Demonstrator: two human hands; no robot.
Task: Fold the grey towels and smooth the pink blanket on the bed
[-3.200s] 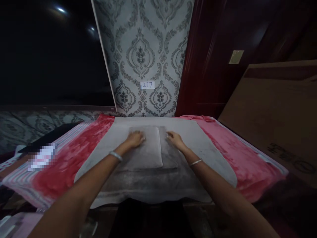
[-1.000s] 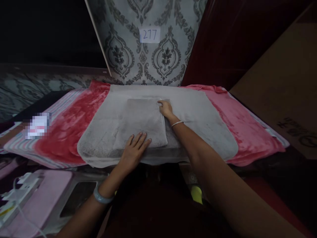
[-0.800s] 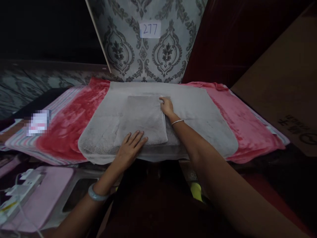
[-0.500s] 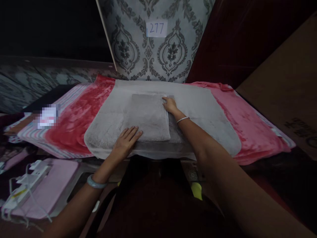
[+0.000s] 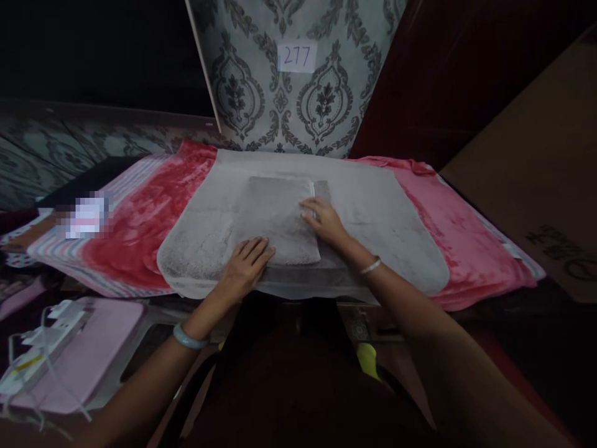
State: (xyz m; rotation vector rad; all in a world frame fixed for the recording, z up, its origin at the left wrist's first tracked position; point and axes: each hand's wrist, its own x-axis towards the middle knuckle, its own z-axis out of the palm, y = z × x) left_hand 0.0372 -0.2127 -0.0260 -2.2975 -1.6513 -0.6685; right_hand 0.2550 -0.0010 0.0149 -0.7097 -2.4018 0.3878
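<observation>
A folded grey towel (image 5: 277, 208) lies in the middle of a larger light grey mat (image 5: 373, 199). My left hand (image 5: 245, 264) rests flat on the towel's near left corner, its fingers stretched out. Over the towel's right edge is my right hand (image 5: 324, 219), fingers apart and slightly bent, with the fingertips at the cloth's upper face. A strip of the towel's lower layer shows past that right edge. Nothing is visibly gripped in either hand.
Under the mat spreads a red blanket (image 5: 135, 230) with a striped border. A cardboard box (image 5: 536, 155) stands at the right. A pink lidded bin (image 5: 102, 354) with a white power strip (image 5: 51, 336) sits low on the left. A dark screen (image 5: 97, 56) is at the back left.
My right hand has moved toward me from the towel's far right corner to lower along its right edge, its fingers now more spread. My left hand has shifted very slightly right.
</observation>
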